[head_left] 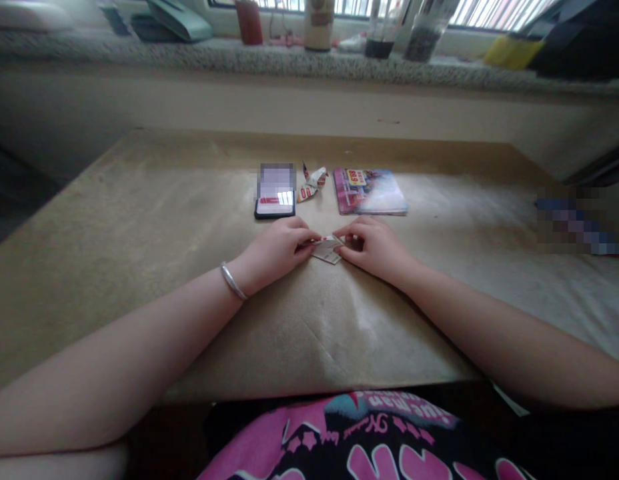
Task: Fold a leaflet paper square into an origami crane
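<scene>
A small folded piece of printed paper point(328, 250) lies on the brown paper-covered table point(139, 227), pinched from both sides. My left hand point(277, 250), with a silver bangle on its wrist, grips its left edge with closed fingers. My right hand point(374, 247) pinches its right edge, fingers curled. Just beyond the hands stand a finished folded paper figure point(312, 183), a phone point(275, 197) with a lit screen, and a pink printed leaflet stack point(370, 191).
A speckled stone windowsill point(269, 60) runs along the back with bottles, jars and a yellow item. A blurred object point(582, 220) sits at the table's right edge. The table's near edge is by my lap.
</scene>
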The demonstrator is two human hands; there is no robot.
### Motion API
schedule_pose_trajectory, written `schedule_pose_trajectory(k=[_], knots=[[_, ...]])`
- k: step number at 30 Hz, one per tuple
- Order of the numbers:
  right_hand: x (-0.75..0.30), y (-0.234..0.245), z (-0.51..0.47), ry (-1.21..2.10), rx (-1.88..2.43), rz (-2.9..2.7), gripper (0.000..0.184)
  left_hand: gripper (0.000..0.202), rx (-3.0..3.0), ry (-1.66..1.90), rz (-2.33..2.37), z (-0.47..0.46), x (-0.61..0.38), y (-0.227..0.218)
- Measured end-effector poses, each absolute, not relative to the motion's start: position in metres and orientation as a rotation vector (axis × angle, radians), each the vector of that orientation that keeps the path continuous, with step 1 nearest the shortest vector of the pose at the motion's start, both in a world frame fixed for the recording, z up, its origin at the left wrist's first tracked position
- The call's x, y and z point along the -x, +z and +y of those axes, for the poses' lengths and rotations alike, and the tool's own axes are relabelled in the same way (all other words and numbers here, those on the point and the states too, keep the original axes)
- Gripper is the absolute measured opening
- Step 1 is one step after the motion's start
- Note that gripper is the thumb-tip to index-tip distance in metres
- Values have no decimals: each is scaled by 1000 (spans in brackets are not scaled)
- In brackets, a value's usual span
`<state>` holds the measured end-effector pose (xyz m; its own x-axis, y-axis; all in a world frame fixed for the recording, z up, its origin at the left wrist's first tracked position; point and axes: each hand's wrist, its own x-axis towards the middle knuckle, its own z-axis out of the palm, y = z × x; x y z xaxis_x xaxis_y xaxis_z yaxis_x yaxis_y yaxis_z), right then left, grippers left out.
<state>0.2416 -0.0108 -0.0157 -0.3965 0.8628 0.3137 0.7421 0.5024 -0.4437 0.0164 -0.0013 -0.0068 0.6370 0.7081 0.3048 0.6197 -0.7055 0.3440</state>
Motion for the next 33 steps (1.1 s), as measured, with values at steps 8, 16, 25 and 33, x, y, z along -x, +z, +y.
schedule_pose_trajectory(k=[8, 16, 25, 33], knots=[[-237, -14, -15, 438, 1266, -2174, 14, 15, -2670, 690, 1095, -3, -19, -4], [-236, -11, -17, 289, 1148, -2346, 11, 8, -2718, 648, 1043, -3, -19, -4], [-234, -10, -17, 238, 1274, -2358, 13, 9, -2594, 566, 1171, -3, -23, 0], [-243, -1, -19, 226, 1407, -2437, 12, 17, -2680, 369, 1303, -8, -13, 11]])
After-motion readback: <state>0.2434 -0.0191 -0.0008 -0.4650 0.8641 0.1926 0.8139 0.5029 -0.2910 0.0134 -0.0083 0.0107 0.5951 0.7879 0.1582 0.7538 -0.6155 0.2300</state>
